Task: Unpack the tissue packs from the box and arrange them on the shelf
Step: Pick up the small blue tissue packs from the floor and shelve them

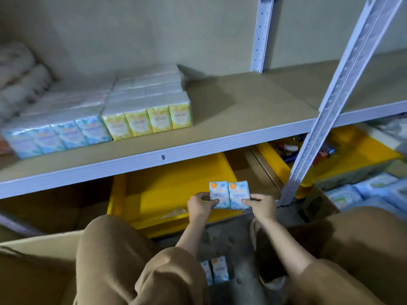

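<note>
- The left hand (pixel 199 204) grips the first blue pack (pixel 218 191) at its lower left edge, with the thumb across the front.
- The right hand (pixel 261 205) grips the second blue pack (pixel 239 192) at its lower right edge in the same way.
- The two packs stand upright and touch side by side, printed fronts toward the camera. They are held in the air below the front rail of the shelf (pixel 242 102), in front of a yellow crate (pixel 158 190).
- On the shelf board, toward the left, a row of blue packs (pixel 57 135) sits at the front edge.
- A row of yellow packs (pixel 149 121) stands just beside that row on its right, and more wrapped packs are stacked behind both rows.
- The right part of the shelf board is bare up to the perforated metal upright (pixel 343 84).
- Two more blue packs (pixel 219 269) stand on the floor between the person's knees.
- A cardboard box (pixel 33 271) lies at the lower left beside the left knee; its inside cannot be made out.
- A second yellow crate (pixel 352 146) sits under the shelf to the right, holding blurred mixed items.
- Near the second crate, further blue wrapped packs (pixel 363 192) lie low on the right.
</note>
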Demonstrator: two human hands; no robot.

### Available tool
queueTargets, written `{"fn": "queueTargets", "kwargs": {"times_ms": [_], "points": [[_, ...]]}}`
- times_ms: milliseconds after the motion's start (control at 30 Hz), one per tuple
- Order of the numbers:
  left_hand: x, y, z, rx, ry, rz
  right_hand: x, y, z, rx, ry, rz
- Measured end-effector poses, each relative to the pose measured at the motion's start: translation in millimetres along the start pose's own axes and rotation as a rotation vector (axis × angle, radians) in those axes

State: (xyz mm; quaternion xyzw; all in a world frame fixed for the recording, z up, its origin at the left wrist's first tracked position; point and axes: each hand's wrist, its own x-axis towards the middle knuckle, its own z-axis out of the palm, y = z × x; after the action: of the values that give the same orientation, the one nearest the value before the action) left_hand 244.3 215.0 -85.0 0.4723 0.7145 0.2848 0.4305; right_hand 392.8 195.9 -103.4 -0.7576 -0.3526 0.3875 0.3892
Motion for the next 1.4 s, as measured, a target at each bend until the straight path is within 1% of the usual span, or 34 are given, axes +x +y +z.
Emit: {"fn": "queueTargets", "kwargs": {"times_ms": [167,333,433,533,667,867,933,1000,1067,1100,1167,1267,1400], "points": [[-25,43,-16,-0.02,0.042,0.186,-16,-40,-33,0.045,0.074,-0.117],[-38,90,-39,0.021,0.093,0.381,-20,-81,-65,0.105,0.059,-0.231],[-35,119,-50,0.01,0.13,0.443,-12,-112,-75,0.114,0.055,-0.28],[-25,143,-58,-0.009,0.157,0.449,1,-143,-79,0.092,0.034,-0.308],[-1,163,-63,0.015,0.155,0.397,27,-173,-77,0.024,0.029,-0.302],[28,175,-61,0.109,0.109,0.335,59,-187,-62,-0.096,-0.001,-0.264],[32,176,-60,0.176,0.11,0.345,62,-189,-58,-0.129,-0.024,-0.279],[33,177,-60,0.279,0.133,0.417,62,-190,-56,-0.192,-0.023,-0.355],[34,176,-61,0.361,0.14,0.536,56,-194,-57,-0.346,0.017,-0.493],[35,176,-61,0.385,0.119,0.594,54,-195,-59,-0.435,0.019,-0.564],[39,176,-61,0.468,0.045,0.674,54,-198,-61,-0.603,-0.061,-0.659],[47,176,-57,0.64,-0.022,0.698,60,-202,-59,-0.861,-0.174,-0.703],[62,183,-53,0.666,-0.015,0.674,73,-211,-51,-0.91,-0.162,-0.724]]}}
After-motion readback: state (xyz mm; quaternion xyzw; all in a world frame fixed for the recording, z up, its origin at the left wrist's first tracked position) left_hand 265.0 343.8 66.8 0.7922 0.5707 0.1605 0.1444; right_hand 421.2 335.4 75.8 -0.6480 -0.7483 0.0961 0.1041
